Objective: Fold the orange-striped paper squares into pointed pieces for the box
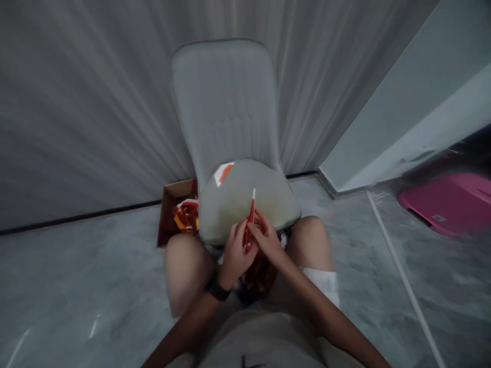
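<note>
In front of the grey chair seat (245,197) | my left hand (235,251) grips a red and white stick (250,225), my right hand (269,241) pinches it too | loose fingers could drop it

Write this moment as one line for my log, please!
left hand: holds red-and-white stick | right hand: touches stick | nearby: grey chair, cardboard box

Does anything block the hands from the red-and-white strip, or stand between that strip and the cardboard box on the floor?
Nothing blocks the hands: the left hand and right hand both touch the strip. The grey chair seat stands between it and the cardboard box.
</note>
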Available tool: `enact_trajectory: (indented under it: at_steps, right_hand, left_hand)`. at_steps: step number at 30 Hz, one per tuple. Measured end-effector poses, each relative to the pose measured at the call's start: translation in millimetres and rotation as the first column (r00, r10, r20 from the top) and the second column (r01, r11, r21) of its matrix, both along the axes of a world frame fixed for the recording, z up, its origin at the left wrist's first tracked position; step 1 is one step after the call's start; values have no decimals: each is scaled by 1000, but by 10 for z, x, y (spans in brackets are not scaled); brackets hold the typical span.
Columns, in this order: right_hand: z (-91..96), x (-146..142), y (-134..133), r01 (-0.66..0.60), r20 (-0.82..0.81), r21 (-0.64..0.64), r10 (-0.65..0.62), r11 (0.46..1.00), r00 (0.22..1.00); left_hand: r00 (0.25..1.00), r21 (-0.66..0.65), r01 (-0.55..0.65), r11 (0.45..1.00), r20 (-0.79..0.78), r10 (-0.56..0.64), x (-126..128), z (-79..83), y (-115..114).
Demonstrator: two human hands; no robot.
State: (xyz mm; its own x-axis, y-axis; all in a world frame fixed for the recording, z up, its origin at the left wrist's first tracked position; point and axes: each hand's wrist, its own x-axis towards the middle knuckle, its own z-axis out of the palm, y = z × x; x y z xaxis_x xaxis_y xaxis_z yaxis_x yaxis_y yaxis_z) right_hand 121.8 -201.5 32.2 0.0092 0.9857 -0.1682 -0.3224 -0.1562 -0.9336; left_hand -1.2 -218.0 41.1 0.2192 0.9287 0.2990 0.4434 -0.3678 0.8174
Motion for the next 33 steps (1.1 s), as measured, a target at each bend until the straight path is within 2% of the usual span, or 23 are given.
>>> enact_trajectory:
  at_steps: [4,7,10,12,16,22,27,33]
  right_hand:
    - [75,79,87,5,-27,18,-4,1000,1000]
    - [114,117,184,21,-11,6,-20,1000,1000]
    - [132,137,303,4,16,29,-4,1000,1000]
    - [129,139,385,-27,45,65,24,998,999]
    - [96,131,526,-46,118,126,31,991,992]
    - [65,86,651,-67,209,159,33,985,977]
    - [15,13,657,-66,218,153,32,986,976]
    - [18,-19,535,-78,224,156,42,985,974]
  left_hand:
    - [982,-133,3,991,188,22,-17,53,153]
    - [933,-303,81,950,358,34,-20,87,322]
    - [892,-378,116,919,446,71,-9,100,516]
    - [889,-385,104,917,449,88,-9,90,637]
    - [890,-386,155,910,454,41,-55,56,829]
    - [878,-388,219,895,479,-7,-165,32,1004]
    - [878,-387,221,895,479,-9,-211,4,1020]
    - [880,-379,216,900,474,-11,-218,-5,897]
